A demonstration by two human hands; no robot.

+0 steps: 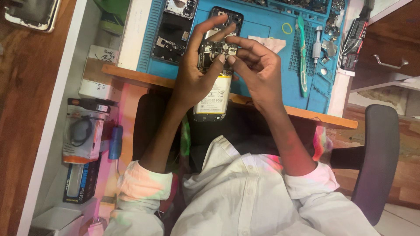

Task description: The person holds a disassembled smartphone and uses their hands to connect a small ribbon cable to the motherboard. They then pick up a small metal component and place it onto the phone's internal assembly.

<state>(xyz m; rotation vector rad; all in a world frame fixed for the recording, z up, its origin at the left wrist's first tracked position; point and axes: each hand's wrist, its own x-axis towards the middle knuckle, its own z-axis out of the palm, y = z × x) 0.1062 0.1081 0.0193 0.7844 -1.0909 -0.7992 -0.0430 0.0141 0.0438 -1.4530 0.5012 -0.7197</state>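
The left hand grips an opened smartphone at the worktop's near edge, battery end overhanging the lap. The right hand pinches at the exposed circuit board with thumb and forefinger; whether it holds a small part I cannot tell. A slip here could drop a tiny piece off the edge (hard to find below), or strain a connector. A second opened phone lies at ten o'clock, a green pry tool at three o'clock on the blue repair mat.

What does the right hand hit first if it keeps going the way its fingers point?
The opened phone: the right hand points its fingertips left at the circuit board, apparently already touching it. The left hand holds that phone.
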